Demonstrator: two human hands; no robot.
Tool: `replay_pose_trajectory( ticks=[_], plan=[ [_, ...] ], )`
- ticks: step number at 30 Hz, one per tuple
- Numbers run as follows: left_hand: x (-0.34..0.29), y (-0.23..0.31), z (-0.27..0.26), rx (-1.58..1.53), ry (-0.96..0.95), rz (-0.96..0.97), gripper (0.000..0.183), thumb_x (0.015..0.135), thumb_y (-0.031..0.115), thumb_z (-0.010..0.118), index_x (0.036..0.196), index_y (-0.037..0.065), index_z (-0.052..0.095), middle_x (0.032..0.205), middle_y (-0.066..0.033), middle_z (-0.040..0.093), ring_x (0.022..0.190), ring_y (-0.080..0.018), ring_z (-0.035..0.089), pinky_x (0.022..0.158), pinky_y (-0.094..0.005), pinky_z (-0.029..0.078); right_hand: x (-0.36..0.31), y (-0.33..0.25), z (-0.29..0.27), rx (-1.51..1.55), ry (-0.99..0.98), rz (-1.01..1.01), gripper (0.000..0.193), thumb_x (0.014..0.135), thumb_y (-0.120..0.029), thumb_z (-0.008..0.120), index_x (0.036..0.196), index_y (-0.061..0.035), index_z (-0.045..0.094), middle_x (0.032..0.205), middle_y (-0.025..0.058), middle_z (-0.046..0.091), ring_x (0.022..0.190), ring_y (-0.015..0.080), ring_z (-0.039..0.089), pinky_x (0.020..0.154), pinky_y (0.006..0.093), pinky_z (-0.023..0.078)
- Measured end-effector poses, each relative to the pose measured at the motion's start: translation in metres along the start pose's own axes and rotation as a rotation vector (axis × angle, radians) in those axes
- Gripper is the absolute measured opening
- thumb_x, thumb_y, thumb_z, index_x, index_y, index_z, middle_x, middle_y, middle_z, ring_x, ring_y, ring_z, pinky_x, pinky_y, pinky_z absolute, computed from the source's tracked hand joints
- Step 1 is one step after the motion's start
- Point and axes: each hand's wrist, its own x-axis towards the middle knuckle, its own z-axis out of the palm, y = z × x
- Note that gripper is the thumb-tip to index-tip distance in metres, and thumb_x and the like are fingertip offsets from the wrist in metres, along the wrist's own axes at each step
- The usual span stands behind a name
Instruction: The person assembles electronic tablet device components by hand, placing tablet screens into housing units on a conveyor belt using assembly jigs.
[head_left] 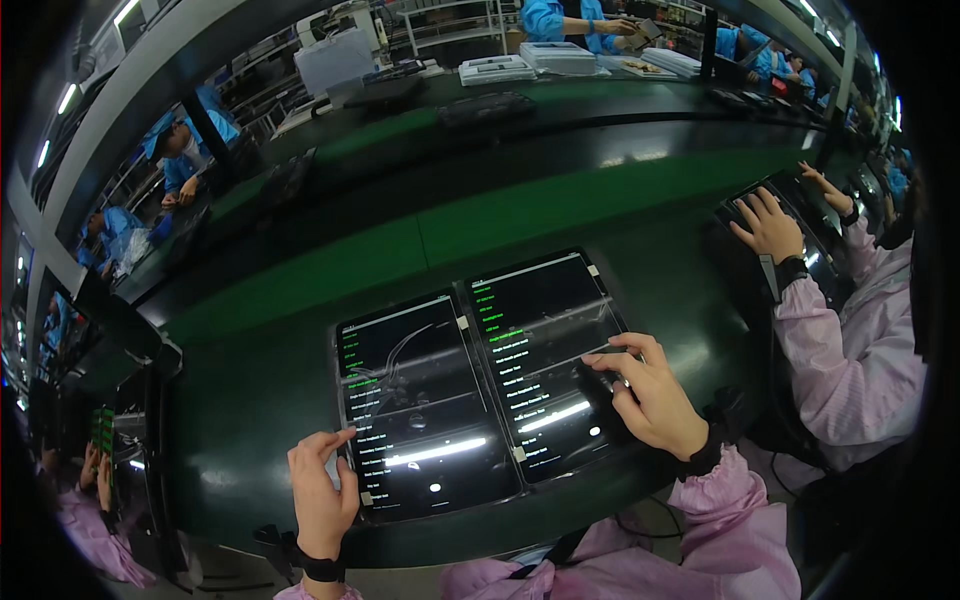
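Note:
Two black tablets lie side by side on the dark green bench, their lit screens showing lists of text lines, the upper ones green and the lower ones white. Along the left tablet's (425, 350) lower left edge rests my left hand (322, 490), fingers stretched and thumb apart, holding nothing. My right hand (655, 400) hovers over or touches the right side of the right tablet (545, 330), its fingers apart and extended over the screen; contact is hard to tell. Clear film and small pale tabs show on the tablets' edges. Each of my wrists has a black band.
At the right, a co-worker in pink has a hand (772, 228) over another dark device. Beyond my bench runs a green belt (400, 240) with a dark rail. White stacked trays (565, 58) stand at the back near people in blue. A metal frame post (65, 255) rises at left.

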Motion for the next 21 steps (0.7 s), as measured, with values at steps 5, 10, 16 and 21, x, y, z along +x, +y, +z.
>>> replay_pose_trajectory(
  ticks=[5,10,16,21],
  plan=[
    [-0.011,-0.002,-0.001,-0.06,0.036,-0.007,0.032,0.071,-0.008,0.051,0.102,0.002,0.052,0.103,-0.0066,0.065,0.094,-0.0257,0.053,0.086,-0.0353,0.036,-0.008,-0.004,-0.001,-0.049,-0.054,-0.059,0.038,0.071,0.002,0.052,0.108,-0.0039,0.06,0.098,0.0038,0.066,0.113,0.0291,0.047,0.09,0.0406,0.039],
    [-0.032,0.001,-0.015,0.0,0.004,0.098,0.039,0.065,-0.012,0.053,0.101,0.004,0.055,0.098,-0.0061,0.065,0.088,-0.0238,0.056,0.081,-0.0343,0.038,-0.022,-0.011,0.002,-0.083,-0.068,-0.2,0.035,0.066,0.002,0.053,0.099,-0.0046,0.062,0.096,0.0019,0.067,0.107,0.0289,0.052,0.087,0.0407,0.04],
    [-0.033,0.003,-0.008,0.03,0.011,0.151,0.041,0.064,-0.013,0.054,0.1,0.007,0.057,0.097,-0.0001,0.065,0.086,-0.0191,0.058,0.078,-0.0318,0.039,-0.03,-0.009,0.002,-0.118,-0.071,-0.172,0.036,0.062,0.005,0.052,0.095,-0.0044,0.061,0.102,0.0024,0.067,0.104,0.0296,0.053,0.086,0.0402,0.04],
    [-0.036,0.002,-0.012,0.015,-0.017,0.169,0.041,0.064,-0.012,0.054,0.1,0.007,0.058,0.096,-0.0004,0.065,0.086,-0.0179,0.058,0.077,-0.0308,0.038,-0.027,-0.012,0.002,-0.107,-0.068,-0.21,0.035,0.062,0.004,0.052,0.095,-0.0051,0.062,0.1,0.0036,0.066,0.103,0.0286,0.053,0.086,0.0397,0.039]
  ],
)
